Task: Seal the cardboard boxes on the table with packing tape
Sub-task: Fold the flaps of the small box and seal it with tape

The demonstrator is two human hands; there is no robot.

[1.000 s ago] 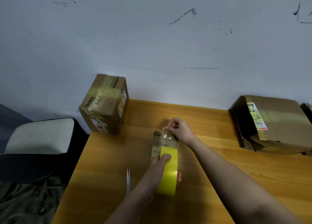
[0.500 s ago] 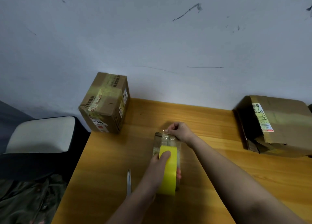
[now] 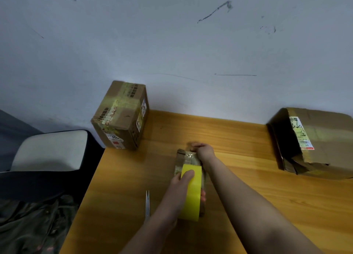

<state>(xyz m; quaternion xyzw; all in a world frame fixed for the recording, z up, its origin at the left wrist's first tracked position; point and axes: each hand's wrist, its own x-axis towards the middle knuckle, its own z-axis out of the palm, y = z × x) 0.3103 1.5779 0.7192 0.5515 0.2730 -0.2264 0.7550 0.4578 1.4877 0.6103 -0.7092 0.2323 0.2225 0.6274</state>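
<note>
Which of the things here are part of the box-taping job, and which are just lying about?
In the job: yellow tape roll, small box, left hand, right hand, left box, right box, scissors.

Lying about: chair, dark cloth.

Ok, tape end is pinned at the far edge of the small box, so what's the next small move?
Probably draw the yellow tape roll back toward you with the left hand. The right hand pins the tape end at the small box's far edge, and the roll sits over its near part.
</note>
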